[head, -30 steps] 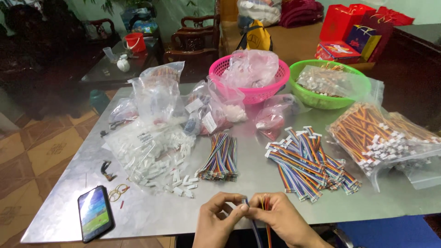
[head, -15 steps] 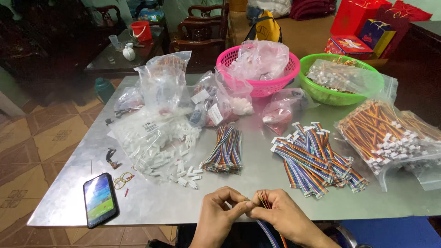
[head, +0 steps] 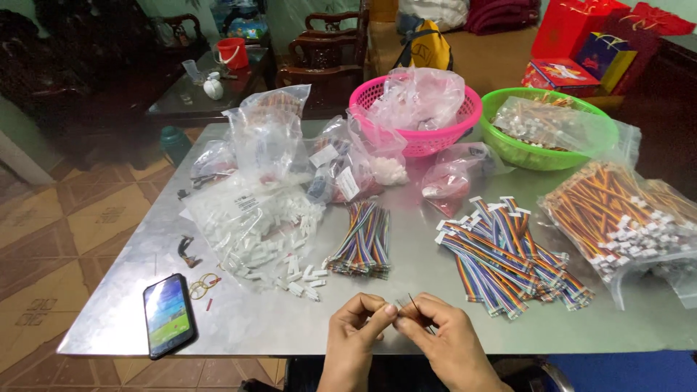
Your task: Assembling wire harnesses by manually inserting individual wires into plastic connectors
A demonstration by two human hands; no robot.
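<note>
My left hand [head: 353, 335] and right hand [head: 451, 343] are bare, with no gloves, rings or watch showing. Both wrists and the visible stretch of forearm are uncovered too, no sleeve reaching them. My fingernails look short and plain, unpainted.

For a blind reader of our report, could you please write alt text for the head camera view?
A person's left hand and right hand pinch a short thin multicoloured wire piece over a grey metal table. Behind lie a pile of small white plastic connectors, rainbow ribbon cable bundles, a black smartphone, and pink and green plastic baskets.
</note>
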